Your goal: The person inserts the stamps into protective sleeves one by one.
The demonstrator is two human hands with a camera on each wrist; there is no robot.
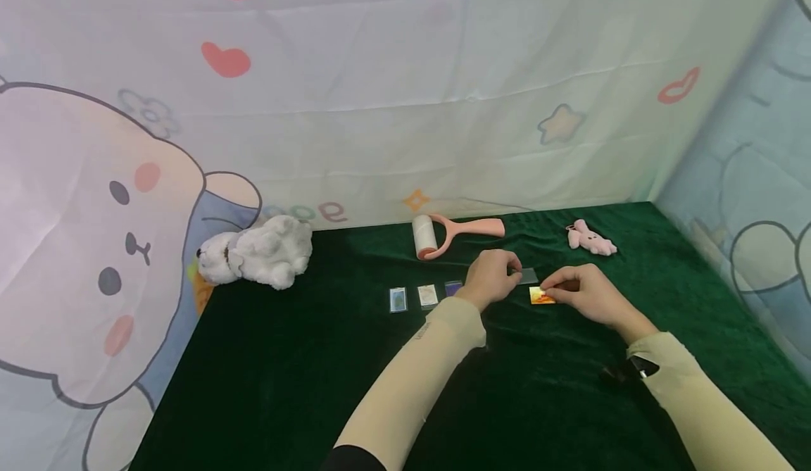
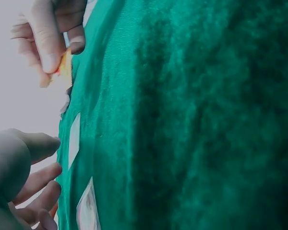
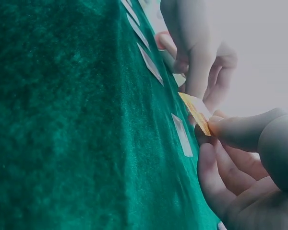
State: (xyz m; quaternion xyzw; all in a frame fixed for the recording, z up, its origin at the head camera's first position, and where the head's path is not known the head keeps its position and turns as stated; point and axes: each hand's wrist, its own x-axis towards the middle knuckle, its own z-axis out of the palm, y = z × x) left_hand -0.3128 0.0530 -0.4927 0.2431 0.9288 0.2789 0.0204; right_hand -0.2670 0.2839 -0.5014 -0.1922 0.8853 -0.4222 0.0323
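Observation:
Between thumb and fingers my right hand point(image 1: 589, 291) pinches a small orange-and-yellow stamp point(image 1: 541, 295); its toothed edge shows on the stamp point(image 3: 196, 114) in the right wrist view. Just to the left is my left hand point(image 1: 494, 277), its fingers loosely bent. Thumb and fingers of the left hand point(image 2: 24, 177) stand apart with nothing seen between them in the left wrist view. A greyish flat rectangle point(image 1: 529, 276) lies by its fingertips. Left of it, a row holds a blue-pictured piece point(image 1: 398, 300), a pale piece point(image 1: 427, 296) and a purple piece point(image 1: 453, 288), partly hidden.
Green velvety cloth point(image 1: 285, 372) covers the table. Behind the row lies a lint roller point(image 1: 465, 228) with a pink handle. A pink plush toy point(image 1: 591, 238) is at the back right, a white plush dog point(image 1: 256, 253) at the back left. A printed curtain point(image 1: 393, 91) hangs behind.

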